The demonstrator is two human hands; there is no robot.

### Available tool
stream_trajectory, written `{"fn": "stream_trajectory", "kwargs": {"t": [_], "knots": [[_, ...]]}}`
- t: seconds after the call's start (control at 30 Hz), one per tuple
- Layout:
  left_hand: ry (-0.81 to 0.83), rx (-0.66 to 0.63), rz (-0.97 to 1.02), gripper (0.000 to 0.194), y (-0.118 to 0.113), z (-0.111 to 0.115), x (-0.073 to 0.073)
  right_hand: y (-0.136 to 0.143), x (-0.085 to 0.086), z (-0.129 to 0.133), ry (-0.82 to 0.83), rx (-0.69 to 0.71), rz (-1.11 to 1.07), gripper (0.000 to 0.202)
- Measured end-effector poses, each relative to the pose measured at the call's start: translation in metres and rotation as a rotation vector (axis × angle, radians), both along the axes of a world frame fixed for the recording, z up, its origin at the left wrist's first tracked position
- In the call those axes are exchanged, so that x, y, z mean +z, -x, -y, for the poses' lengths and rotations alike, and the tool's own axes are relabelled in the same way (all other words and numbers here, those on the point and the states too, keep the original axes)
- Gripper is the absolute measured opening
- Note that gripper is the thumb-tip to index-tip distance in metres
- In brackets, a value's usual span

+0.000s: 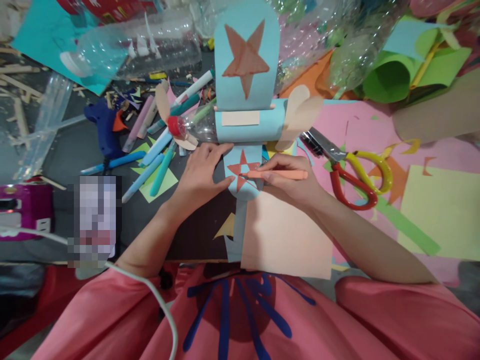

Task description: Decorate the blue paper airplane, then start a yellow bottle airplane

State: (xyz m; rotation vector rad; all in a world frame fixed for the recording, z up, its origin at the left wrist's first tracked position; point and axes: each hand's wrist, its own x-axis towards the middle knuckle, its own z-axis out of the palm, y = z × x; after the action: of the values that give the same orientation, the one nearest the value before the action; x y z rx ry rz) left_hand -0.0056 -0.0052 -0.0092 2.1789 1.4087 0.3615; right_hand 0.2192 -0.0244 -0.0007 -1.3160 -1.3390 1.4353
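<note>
A model airplane made from a plastic bottle [204, 122] wrapped in light-blue paper lies in front of me. Its upper wing [245, 95] bears a filled brown-orange star. On the lower wing [232, 159] is a star outline, partly coloured in. My right hand [287, 175] grips an orange marker [288, 174], its tip at this lower star. My left hand [200, 172] rests with fingers apart, index finger near the bottle body and thumb at the lower wing's edge. A red cap [173, 126] with beige propeller blades is at the bottle's left end.
Scissors [337, 155] with red and yellow handles lie right of my right hand. Several markers [144, 120] and a blue glue gun [105, 127] are at left. Clear bottles [138, 45] crowd the back. A peach sheet [288, 235] lies nearest me; a white cable [157, 295] crosses my left sleeve.
</note>
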Motion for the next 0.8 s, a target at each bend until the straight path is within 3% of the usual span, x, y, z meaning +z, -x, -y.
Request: {"fn": "stream_trajectory", "kwargs": {"t": [0.13, 0.3, 0.57, 0.8], "knots": [[-0.002, -0.012, -0.006, 0.058, 0.0006, -0.0004, -0.0012, 0.0000, -0.0020, -0.0001, -0.026, -0.114, -0.032, 0.013], [-0.019, -0.010, -0.007, 0.057, 0.0007, 0.0000, -0.0024, 0.0014, -0.0041, 0.0018, 0.033, -0.037, -0.077, 0.020], [-0.010, -0.010, 0.008, 0.057, 0.0011, 0.0003, -0.0020, 0.0026, -0.0044, 0.0020, -0.052, -0.059, -0.004, 0.022], [-0.012, -0.011, 0.007, 0.058, 0.0012, -0.0002, -0.0018, 0.0000, -0.0050, 0.0026, -0.034, -0.009, 0.007, 0.021]]}}
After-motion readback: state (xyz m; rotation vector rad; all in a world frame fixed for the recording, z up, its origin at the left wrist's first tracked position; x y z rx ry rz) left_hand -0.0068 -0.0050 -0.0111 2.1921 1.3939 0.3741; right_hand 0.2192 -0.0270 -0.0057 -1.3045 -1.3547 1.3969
